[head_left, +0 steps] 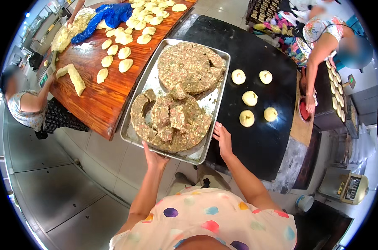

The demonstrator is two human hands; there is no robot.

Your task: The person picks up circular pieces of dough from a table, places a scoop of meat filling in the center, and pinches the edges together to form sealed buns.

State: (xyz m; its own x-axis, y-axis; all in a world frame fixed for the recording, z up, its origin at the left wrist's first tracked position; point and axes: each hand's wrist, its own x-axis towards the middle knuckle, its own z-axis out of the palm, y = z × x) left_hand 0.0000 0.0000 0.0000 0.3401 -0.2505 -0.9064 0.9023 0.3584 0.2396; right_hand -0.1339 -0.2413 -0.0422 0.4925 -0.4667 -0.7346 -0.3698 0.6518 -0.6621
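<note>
So the big metal tray [153,85] sat bridging the gap between the wooden counter [97,104] and the black griddle top [264,125], its near edge hanging out toward the person. The left hand [153,156] was under that near edge, fingers tucked beneath the rim so I couldn't tell how tightly they were curled, but it clearly had hold of the tray. The right hand [223,139] lay flat and open against the tray's near right corner, fingers spread, more bracing than gripping.

On the tray were two slabs of meat filling [184,96]. The far round one looked mostly whole with a bite gone from its near edge; the near one was well broken up, with chunks cut out and a hole on its left side. So a fair share of filling looked used, and plenty was left.

As for the rest: only five filled dough balls [250,98] sat on the griddle top, toward its far right part, with lots of bare black surface around them. Meanwhile the wooden counter held loads of plain dough pieces [124,52] along its far side, none filled as far as I could see. I'd guess it was early days, most of the work ahead.
</note>
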